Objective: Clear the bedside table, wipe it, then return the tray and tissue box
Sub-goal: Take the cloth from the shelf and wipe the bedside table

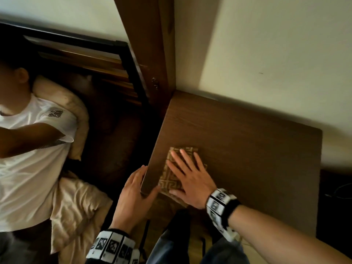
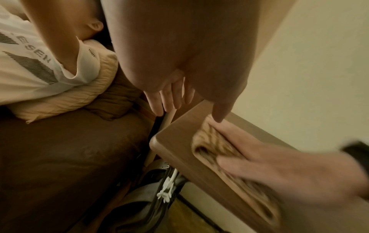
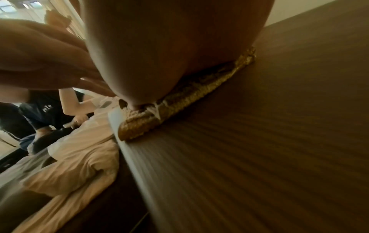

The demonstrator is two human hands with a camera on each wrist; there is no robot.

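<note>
The bedside table (image 1: 247, 149) has a dark brown wooden top set against the wall. A folded gold-brown patterned cloth (image 1: 169, 181) lies near its front left corner. My right hand (image 1: 186, 174) presses flat on the cloth with straight, spread fingers. My left hand (image 1: 137, 189) braces that corner, fingers straight down the table's left side and thumb resting on the top. In the left wrist view the left fingers (image 2: 171, 94) hang beside the table (image 2: 175, 141) and the blurred right hand (image 2: 279, 170) covers the cloth (image 2: 211, 141). The right wrist view shows the cloth (image 3: 179, 102) under my palm.
A person in a white T-shirt (image 1: 28, 159) lies on the bed left of the table, on beige pillows (image 1: 76, 206) and a dark brown sheet (image 1: 114, 130). A wooden post (image 1: 152, 54) rises at the table's back left corner. A dark gap with a cable (image 1: 339, 191) lies to the right.
</note>
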